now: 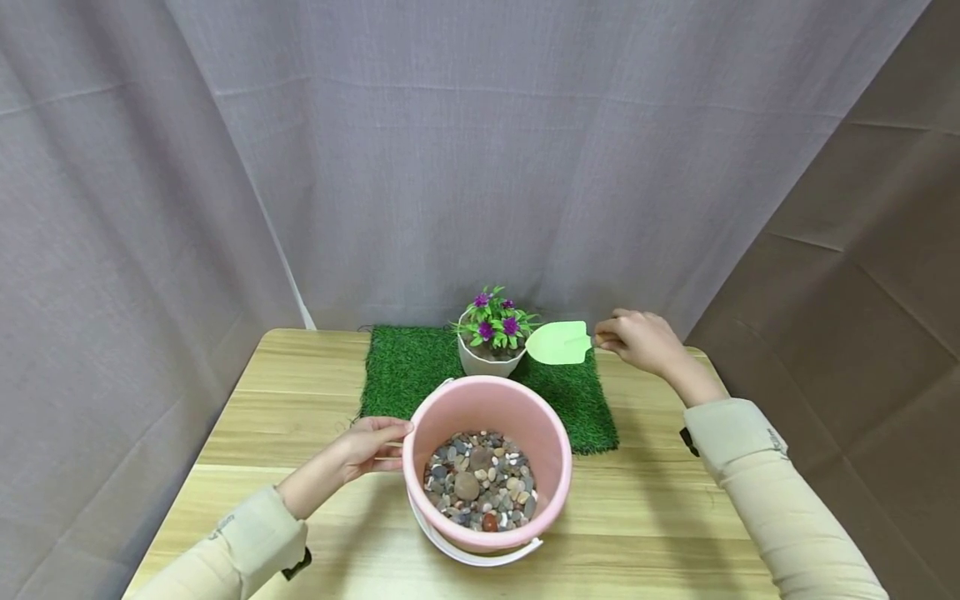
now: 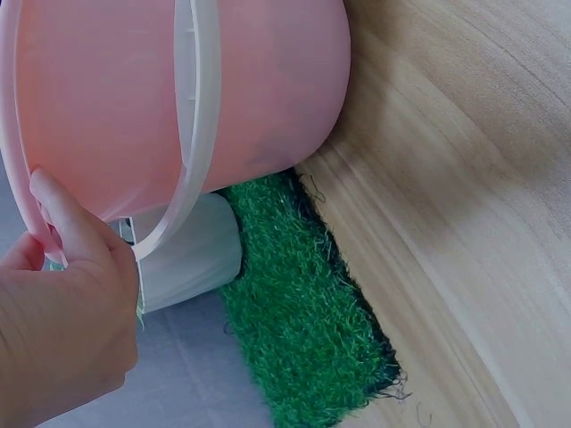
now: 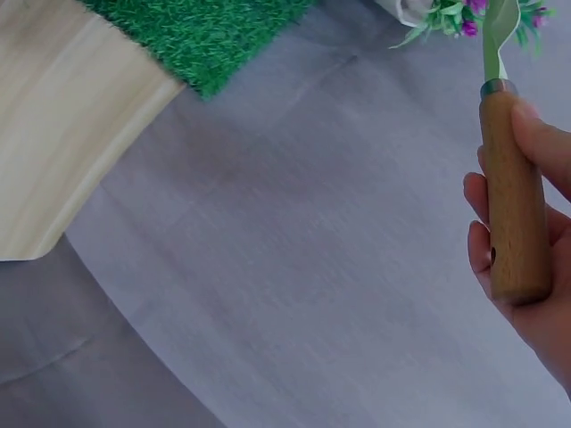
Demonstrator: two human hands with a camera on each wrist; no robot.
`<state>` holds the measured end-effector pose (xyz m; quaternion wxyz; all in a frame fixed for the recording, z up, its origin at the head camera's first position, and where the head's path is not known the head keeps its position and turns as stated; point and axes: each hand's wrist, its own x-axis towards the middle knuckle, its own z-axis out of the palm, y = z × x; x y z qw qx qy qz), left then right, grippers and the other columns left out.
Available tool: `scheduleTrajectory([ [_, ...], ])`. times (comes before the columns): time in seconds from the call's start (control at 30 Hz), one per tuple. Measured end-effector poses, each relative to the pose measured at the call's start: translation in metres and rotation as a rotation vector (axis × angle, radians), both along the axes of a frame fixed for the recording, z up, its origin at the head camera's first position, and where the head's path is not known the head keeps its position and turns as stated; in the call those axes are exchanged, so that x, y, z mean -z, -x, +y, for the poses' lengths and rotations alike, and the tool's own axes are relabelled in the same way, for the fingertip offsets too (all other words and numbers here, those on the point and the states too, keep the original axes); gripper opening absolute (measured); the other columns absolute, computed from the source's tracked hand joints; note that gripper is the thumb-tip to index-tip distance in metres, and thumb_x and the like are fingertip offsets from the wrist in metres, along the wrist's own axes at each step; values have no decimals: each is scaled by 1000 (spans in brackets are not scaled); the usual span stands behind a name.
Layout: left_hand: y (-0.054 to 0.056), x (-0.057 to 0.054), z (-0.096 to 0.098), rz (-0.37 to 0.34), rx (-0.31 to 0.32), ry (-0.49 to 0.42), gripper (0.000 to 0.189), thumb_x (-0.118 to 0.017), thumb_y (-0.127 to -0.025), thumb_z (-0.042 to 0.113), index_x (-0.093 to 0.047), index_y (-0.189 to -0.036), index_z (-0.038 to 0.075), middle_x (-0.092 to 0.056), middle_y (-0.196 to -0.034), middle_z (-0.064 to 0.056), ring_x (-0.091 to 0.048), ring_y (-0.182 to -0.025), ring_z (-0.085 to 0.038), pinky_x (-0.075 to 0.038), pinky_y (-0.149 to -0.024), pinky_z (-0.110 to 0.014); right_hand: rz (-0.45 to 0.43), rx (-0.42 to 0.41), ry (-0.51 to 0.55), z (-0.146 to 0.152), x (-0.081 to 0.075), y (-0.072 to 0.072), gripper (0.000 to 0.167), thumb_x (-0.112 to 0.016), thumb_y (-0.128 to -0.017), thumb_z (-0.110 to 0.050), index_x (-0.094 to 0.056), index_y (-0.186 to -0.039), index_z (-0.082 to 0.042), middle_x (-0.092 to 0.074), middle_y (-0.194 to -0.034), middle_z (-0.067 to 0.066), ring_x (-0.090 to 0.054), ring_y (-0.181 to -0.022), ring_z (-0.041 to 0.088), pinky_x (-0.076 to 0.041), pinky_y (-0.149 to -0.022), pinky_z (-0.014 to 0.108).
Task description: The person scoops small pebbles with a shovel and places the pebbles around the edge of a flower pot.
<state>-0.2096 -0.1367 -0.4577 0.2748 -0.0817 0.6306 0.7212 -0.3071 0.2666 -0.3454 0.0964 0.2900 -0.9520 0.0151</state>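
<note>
Left hand (image 1: 372,446): pinches the rim of the pink bucket (image 1: 480,404), which stands just to its right
Right hand (image 1: 637,340): fingers curl round the wooden handle (image 3: 516,205) of the green trowel (image 1: 561,343)
Trowel axis: runs leftward from the right hand, blade tip at the edge of the white flowerpot (image 1: 483,365); contact, cannot tell
Pebbles (image 1: 483,483): inside the bucket, nearer the left hand

One bucket (image 1: 491,406), one trowel (image 1: 559,343), one flowerpot (image 1: 487,366), one grass mat (image 1: 408,367), one table (image 1: 273,417), two hands (image 1: 371,446); many pebbles (image 1: 483,483).
</note>
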Motion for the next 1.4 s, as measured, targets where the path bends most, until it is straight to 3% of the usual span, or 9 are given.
scheduleTrajectory([
  [0.37, -2, 0, 1, 4, 10, 8, 27, -58, -92, 13, -59, -112, -5, -65, -75, 0, -64, -64, -5, -63, -67, -21, 10, -119, 48, -12, -11, -23, 13, -73, -80, -11, -72, -93, -12, -62, -79, 2, -58, -66, 16, -51, -50, 34],
  [0.57, -2, 2, 1, 8, 20, -16, 24, -58, -92, 12, -59, -110, -4, -65, -73, 1, -64, -64, -5, -63, -68, -21, -56, -164, 62, -20, -7, -38, 17, -74, -79, -13, -72, -95, -11, -64, -82, 0, -59, -69, 11, -55, -55, 29],
  [0.87, -1, 1, 0, 5, 12, -39, 16, -58, -92, 12, -62, -103, 0, -65, -71, 2, -64, -63, -5, -63, -67, -21, -117, -249, 71, -44, 6, -55, 12, -74, -78, -12, -71, -90, -12, -59, -77, -3, -50, -66, 6, -49, -54, 19],
  [1.2, -1, 1, 0, -2, 15, -48, 12, -57, -93, 12, -63, -99, 4, -64, -70, 2, -64, -62, -5, -63, -66, -20, -65, -311, 55, -76, 35, -73, 15, -75, -77, -16, -73, -92, -15, -60, -74, -4, -56, -63, 8, -49, -53, 18],
  [1.4, -2, 0, -1, 6, 19, -40, 22, -58, -93, 13, -60, -108, -2, -65, -73, 2, -65, -65, -4, -63, -70, -22, 55, -319, -89, -92, 41, -81, 10, -76, -74, -22, -71, -82, -18, -60, -73, -4, -57, -63, 12, -44, -52, 20],
])
